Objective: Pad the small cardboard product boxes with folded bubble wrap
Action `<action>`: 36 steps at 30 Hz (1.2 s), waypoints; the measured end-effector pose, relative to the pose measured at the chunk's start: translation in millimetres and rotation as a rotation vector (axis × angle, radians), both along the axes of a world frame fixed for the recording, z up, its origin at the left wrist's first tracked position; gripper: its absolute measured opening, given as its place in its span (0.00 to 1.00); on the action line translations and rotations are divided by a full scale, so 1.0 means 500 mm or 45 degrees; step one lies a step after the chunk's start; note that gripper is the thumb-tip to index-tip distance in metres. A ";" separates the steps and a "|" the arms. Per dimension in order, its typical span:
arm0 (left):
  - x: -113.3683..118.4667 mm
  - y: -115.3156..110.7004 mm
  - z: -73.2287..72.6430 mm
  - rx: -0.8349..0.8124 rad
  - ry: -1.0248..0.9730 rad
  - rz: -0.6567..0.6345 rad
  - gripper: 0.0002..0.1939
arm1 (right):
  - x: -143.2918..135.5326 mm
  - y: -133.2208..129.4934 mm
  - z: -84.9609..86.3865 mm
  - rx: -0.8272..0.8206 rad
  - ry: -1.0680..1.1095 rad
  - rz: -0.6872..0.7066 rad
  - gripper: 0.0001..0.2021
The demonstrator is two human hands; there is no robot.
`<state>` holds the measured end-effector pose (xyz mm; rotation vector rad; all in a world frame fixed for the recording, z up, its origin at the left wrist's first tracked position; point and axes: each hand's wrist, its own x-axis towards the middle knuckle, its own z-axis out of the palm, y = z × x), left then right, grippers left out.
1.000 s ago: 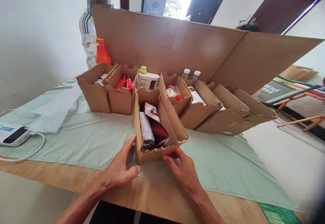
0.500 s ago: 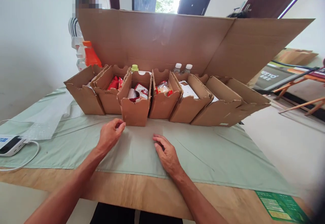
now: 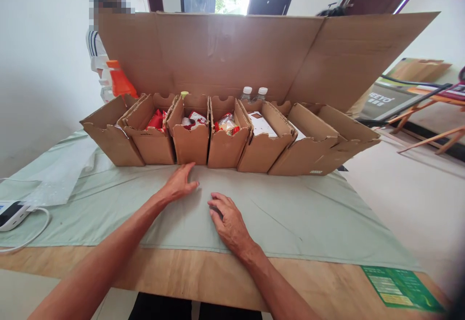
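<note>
My left hand [image 3: 179,183] is open, its fingertips close to the foot of a cardboard bin [image 3: 190,144]; whether they touch it I cannot tell. That bin stands in a row of several similar ones and holds a white-and-red packet [image 3: 198,118]. Fingers bent and apart, my right hand [image 3: 229,223] rests on the pale green cloth [image 3: 290,213] with nothing in it. Left of that bin is one with red packets [image 3: 156,120]; a clear-and-red packet [image 3: 227,124] lies in the bin to its right.
Behind the bins rises a tall cardboard panel [image 3: 232,49]. An orange bottle [image 3: 120,80] and clear bottles with white caps [image 3: 247,92] stand at the back. Bubble wrap [image 3: 54,179] and a white power strip [image 3: 14,216] lie left. Someone in a striped sleeve [image 3: 95,49] is beyond.
The bin that jutted out from the row has moved back in line with the others. My left hand has moved right and its fingers have straightened. My right hand stays low on the cloth.
</note>
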<state>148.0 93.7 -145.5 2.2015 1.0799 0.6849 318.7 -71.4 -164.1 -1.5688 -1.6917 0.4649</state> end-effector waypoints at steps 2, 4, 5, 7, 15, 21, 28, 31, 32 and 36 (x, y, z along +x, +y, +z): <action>-0.028 -0.037 -0.007 -0.021 0.030 -0.085 0.34 | 0.003 -0.001 -0.001 -0.005 -0.011 0.006 0.14; -0.076 -0.086 -0.011 -0.040 0.045 -0.164 0.30 | 0.006 -0.002 -0.003 -0.009 -0.020 0.012 0.13; -0.106 -0.113 -0.013 -0.051 0.048 -0.202 0.28 | 0.008 -0.002 -0.003 -0.011 -0.025 0.015 0.13; -0.168 -0.165 -0.021 -0.069 0.029 -0.257 0.25 | 0.008 0.002 0.005 -0.017 -0.037 0.026 0.13; -0.272 -0.271 -0.064 -0.020 -0.353 0.137 0.14 | -0.094 0.165 0.226 0.082 -0.047 0.123 0.18; -0.266 -0.271 -0.055 0.016 -0.597 0.280 0.11 | -0.220 0.385 0.309 -0.109 0.109 0.157 0.21; -0.278 -0.272 -0.071 -0.083 -0.846 0.642 0.15 | -0.208 0.283 0.279 -0.173 0.256 0.211 0.10; -0.279 -0.272 -0.074 -0.181 -0.929 0.789 0.23 | -0.154 0.139 0.287 -0.207 0.274 0.297 0.11; -0.280 -0.272 -0.074 -0.207 -0.943 0.814 0.25 | -0.129 0.092 0.291 -0.225 0.267 0.311 0.11; -0.282 -0.272 -0.069 -0.237 -0.913 0.820 0.31 | 0.002 -0.055 0.300 -0.224 0.266 0.116 0.09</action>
